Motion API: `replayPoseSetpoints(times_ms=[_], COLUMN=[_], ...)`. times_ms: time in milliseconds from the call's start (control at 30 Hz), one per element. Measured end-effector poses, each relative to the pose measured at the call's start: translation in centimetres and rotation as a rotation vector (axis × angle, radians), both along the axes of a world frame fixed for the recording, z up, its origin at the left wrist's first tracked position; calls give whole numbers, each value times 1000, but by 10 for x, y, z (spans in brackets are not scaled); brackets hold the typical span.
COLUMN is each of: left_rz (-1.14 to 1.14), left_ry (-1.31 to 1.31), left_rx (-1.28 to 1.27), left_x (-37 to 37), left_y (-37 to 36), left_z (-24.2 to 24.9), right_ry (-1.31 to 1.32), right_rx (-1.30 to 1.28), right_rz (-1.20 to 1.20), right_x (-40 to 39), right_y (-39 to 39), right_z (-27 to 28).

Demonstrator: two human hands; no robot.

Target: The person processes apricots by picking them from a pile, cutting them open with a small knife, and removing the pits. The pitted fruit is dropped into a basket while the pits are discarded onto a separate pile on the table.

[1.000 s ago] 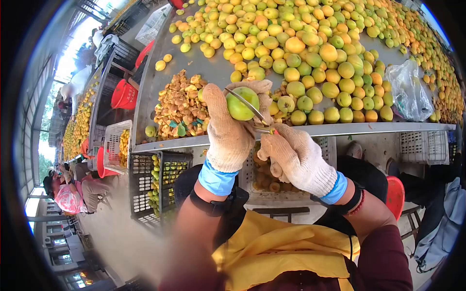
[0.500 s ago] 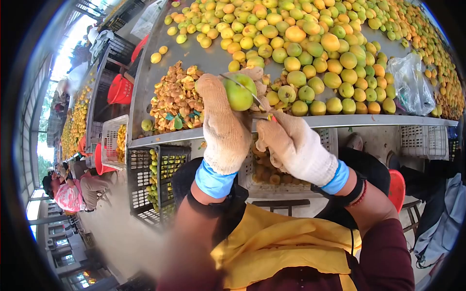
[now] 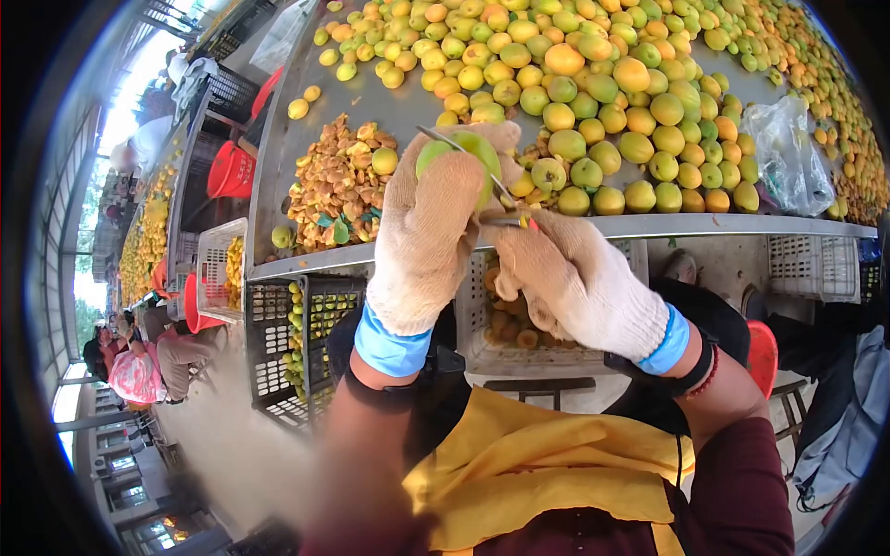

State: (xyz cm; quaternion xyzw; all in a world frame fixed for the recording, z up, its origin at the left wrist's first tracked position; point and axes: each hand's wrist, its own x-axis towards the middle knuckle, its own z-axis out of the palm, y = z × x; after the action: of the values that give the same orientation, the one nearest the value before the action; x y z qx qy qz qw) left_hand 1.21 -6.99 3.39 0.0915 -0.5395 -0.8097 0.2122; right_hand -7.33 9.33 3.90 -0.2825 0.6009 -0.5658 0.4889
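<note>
Facing a metal table (image 3: 357, 97) above crates (image 3: 814, 271), left hand (image 3: 426, 236) clasps green fruit (image 3: 476, 148), right hand (image 3: 584, 287) a tool (image 3: 510, 221).

No text can be read: the pale markings (image 3: 247, 168) on the red bucket (image 3: 225, 170) (small, blurred) are illegible.

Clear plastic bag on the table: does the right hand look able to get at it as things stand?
Probably yes: the bag lies near the table's front edge, with nothing seen on top of it. The right hand grips a bladed tool, though, so it may need to let go first.
</note>
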Motion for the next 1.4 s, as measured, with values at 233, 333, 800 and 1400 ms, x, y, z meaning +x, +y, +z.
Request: replayPoseSetpoints(times_ms=[233, 333, 800, 1400], left_rz=[143, -77, 3, 254], left_ry=[-108, 6, 60, -59], left_rx=[-371, 379, 514, -152], left_x=[-5, -6, -11, -14], left_y=[10, 7, 10, 9], left_z=[-19, -24, -1, -10], right_ry=[-59, 1, 11, 76], right_rx=[36, 14, 33, 42], right_rz=[-66, -114, -249, -168], right_x=[0, 10, 24, 5], right_y=[-8, -9, -15, -15], right_z=[-12, -16, -35, -17])
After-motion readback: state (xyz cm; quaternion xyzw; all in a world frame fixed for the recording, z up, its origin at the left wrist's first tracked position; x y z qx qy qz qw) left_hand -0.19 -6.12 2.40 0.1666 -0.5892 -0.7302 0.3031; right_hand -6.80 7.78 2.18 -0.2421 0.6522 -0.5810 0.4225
